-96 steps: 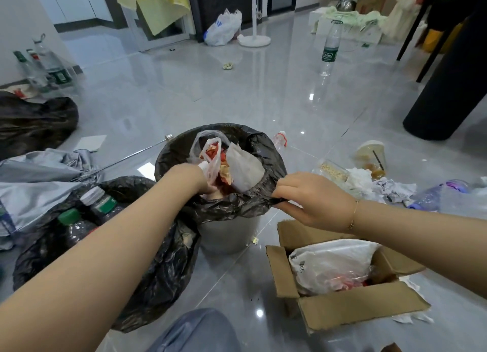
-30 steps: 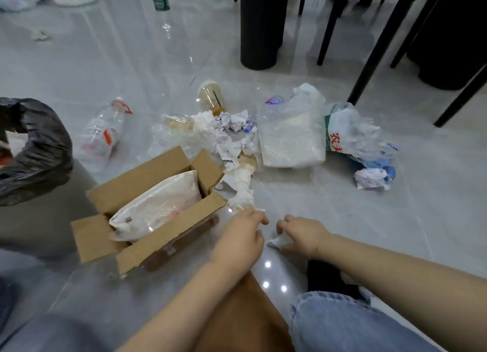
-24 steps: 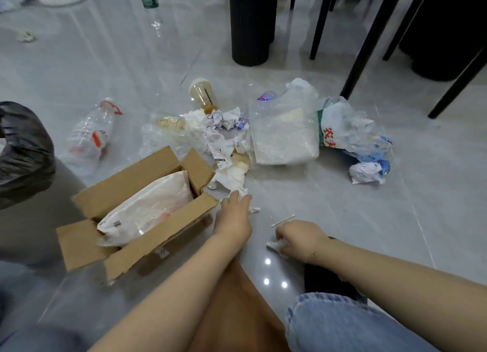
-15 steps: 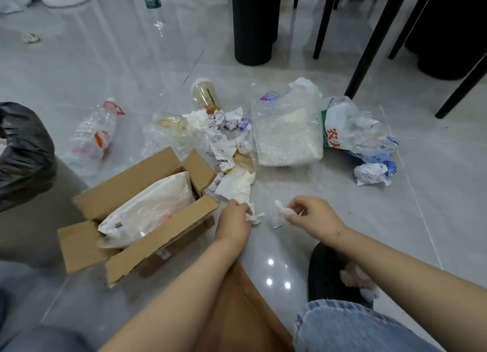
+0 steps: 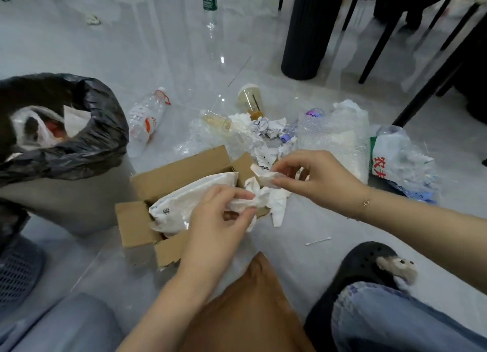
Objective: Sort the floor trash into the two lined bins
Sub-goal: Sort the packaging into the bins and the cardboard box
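Now both hands pinch crumpled tissue (image 5: 266, 197).

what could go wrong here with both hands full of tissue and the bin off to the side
1. The crumpled tissue in the left hand trails loose ends, so bits may drop on the way to the black-lined bin.
2. The cotton swab on the floor near the black shoe is small and easily missed or stepped on.
3. The right hand only pinches its small wad, which could slip.

Crumpled white tissue (image 5: 266, 197) pinched aloft over open cardboard box (image 5: 168, 175); black-lined bin (image 5: 79, 146) leftward.
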`<state>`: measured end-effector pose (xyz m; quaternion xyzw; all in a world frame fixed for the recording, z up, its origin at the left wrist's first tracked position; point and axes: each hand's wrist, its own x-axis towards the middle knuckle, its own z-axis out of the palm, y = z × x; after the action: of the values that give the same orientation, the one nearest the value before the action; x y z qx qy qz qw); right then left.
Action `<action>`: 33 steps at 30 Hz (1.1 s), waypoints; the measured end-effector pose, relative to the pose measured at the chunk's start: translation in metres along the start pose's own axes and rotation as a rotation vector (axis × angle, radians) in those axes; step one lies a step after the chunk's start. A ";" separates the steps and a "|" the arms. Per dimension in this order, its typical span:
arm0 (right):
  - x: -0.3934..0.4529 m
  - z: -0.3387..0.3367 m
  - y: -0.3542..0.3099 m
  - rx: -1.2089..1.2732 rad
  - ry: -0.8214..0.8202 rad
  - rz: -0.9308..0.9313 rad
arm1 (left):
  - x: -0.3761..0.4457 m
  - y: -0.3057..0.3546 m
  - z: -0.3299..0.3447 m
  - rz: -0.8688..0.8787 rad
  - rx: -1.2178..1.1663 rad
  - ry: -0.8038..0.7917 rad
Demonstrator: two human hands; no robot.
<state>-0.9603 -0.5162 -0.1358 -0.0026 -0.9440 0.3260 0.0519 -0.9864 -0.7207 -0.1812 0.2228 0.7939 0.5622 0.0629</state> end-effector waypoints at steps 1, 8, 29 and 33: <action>0.011 0.002 -0.008 -0.079 -0.059 -0.051 | 0.008 -0.004 -0.007 0.004 0.020 0.041; 0.069 0.026 -0.030 -0.465 -0.337 -0.271 | 0.045 -0.035 -0.046 -0.068 0.044 0.177; 0.094 0.069 -0.028 -0.545 -0.839 -0.078 | 0.046 -0.061 -0.043 -0.004 0.388 -0.106; 0.068 0.031 -0.027 -0.334 -0.716 -0.059 | 0.044 -0.069 -0.027 0.019 0.417 -0.304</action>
<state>-1.0307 -0.5533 -0.1367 0.1299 -0.9420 0.1467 -0.2724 -1.0551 -0.7438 -0.2279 0.3204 0.8720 0.3468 0.1289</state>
